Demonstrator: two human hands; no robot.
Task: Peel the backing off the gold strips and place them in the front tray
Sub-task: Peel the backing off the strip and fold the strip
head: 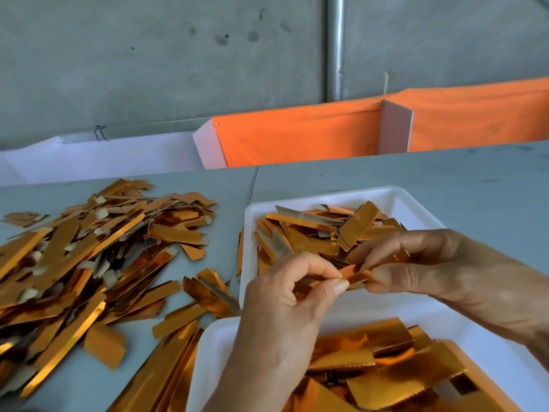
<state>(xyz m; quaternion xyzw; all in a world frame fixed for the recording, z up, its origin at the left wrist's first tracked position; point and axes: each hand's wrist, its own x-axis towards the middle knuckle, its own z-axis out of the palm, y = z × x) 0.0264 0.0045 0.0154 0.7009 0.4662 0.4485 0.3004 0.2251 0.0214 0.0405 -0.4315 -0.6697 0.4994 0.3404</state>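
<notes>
Both hands, left [285, 295] and right [430, 269], hold pinching grips on 1 gold strip [355, 275] above the trays.

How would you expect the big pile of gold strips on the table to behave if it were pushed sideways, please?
The pile would probably slide and fan out rather than move as one, since its strips lie loose and criss-crossed. The glossy faces look slippery, so upper strips may skate off. They seem thin and light, so some could slip off the table.
</notes>
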